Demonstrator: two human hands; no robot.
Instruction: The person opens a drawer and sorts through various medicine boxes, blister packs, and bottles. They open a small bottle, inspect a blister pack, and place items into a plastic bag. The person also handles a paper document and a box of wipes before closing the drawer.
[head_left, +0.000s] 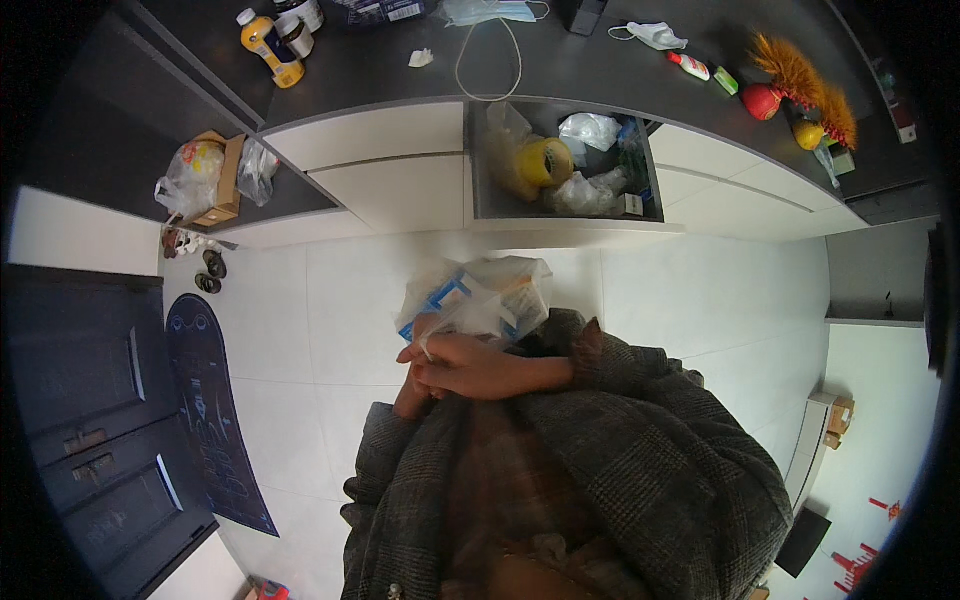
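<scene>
A translucent plastic bag (487, 300) with blue-and-white packages inside hangs before my body, over the floor. My right hand (480, 367) comes across from the right and closes on the gathered top of the bag. Partly hidden behind it, my left hand (421, 375) touches it near the same spot; whether its fingers also grip the bag cannot be told. Just beyond the bag, an open drawer (566, 223) holds a roll of yellow tape (546, 163), crumpled clear plastic bags (586, 193) and a small white box (630, 204).
A dark countertop (375, 67) above the drawer bears an orange-yellow bottle (271, 49), face masks (656, 35), a looped white cord (519, 67) and ornaments. At left, a cardboard box (229, 180) sits on a low shelf. A dark mat (214, 412) lies by the door (90, 397).
</scene>
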